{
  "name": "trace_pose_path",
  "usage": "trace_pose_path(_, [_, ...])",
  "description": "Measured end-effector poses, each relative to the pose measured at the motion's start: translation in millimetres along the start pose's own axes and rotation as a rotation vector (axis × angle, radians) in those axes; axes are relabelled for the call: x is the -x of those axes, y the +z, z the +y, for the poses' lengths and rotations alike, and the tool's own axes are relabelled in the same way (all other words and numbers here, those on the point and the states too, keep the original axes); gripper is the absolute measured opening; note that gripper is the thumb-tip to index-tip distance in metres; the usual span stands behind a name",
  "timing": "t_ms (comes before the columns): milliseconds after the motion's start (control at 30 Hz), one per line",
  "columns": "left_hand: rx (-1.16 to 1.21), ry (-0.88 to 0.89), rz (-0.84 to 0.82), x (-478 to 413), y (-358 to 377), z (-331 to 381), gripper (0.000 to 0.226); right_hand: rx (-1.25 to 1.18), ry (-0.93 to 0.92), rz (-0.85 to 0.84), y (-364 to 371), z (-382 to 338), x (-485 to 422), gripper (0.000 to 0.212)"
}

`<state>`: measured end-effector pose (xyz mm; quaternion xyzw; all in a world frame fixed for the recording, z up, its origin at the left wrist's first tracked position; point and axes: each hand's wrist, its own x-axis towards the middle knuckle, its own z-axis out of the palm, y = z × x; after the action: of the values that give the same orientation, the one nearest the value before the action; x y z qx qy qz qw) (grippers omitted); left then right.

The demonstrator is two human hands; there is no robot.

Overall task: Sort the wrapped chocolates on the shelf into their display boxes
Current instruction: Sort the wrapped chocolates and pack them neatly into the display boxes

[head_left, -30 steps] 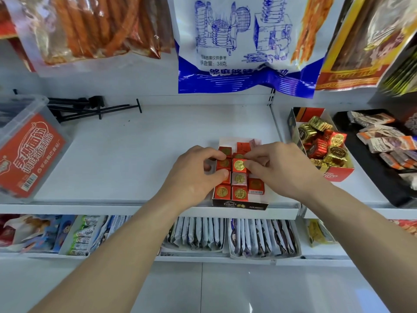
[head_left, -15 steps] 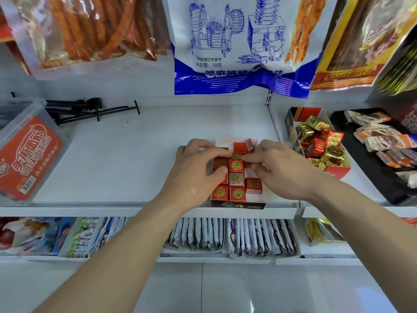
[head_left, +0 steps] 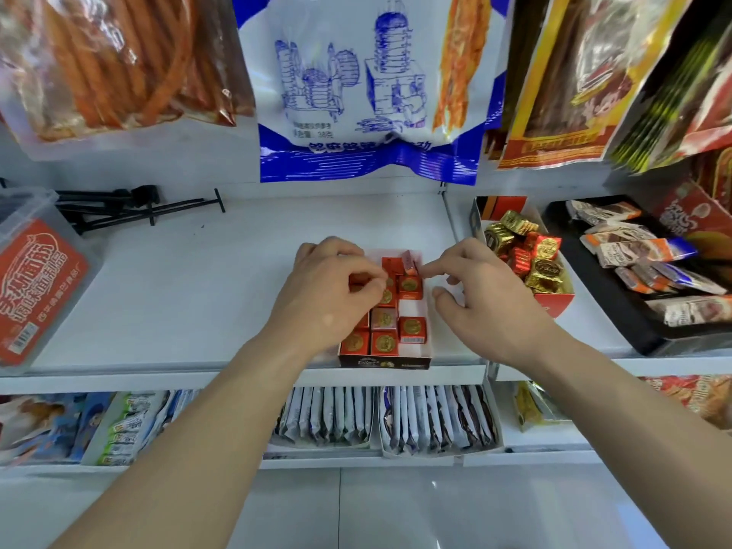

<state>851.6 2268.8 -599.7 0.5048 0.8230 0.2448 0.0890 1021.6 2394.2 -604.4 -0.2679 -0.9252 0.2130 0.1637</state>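
Display box (head_left: 384, 361) sits at the front edge of the shelf (head_left: 198, 295), partly filled with red chocolates (head_left: 412, 330). Left hand (head_left: 328, 299) curls over the left column, apparently pinching one. Right hand (head_left: 487, 311) holds nothing; its forefinger touches a tilted chocolate (head_left: 410, 260) at the back.

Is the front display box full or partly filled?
Partly filled: bare white floor of the display box shows to the right of the red chocolates.
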Motion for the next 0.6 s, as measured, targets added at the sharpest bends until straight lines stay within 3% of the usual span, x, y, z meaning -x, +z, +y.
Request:
trace_pose_path(133, [-0.119, -0.034, 0.099, -14.5, 6.4, 19.9, 0.023, 0.109, 0.028, 0.015, -2.1, 6.2, 2.3, 0.032])
trace_pose_path(333, [-0.252, -0.110, -0.048, -21.9, 12.4, 24.7, 0.026, 0.155, -0.080, -0.024, -4.0, 12.4, 5.9, 0.027])
trace_pose_path(467, [-0.287, -0.063, -0.160, -22.0, 8.2, 22.1, 0.028, 0.129, -0.089, -0.022, -6.3, 17.8, 6.6, 0.025])
trace_pose_path(600, [-0.171, -0.070, -0.202, -22.6, 5.0, 17.5, 0.022, 0.136, -0.108, -0.032, -5.9, 20.3, 7.1, 0.024])
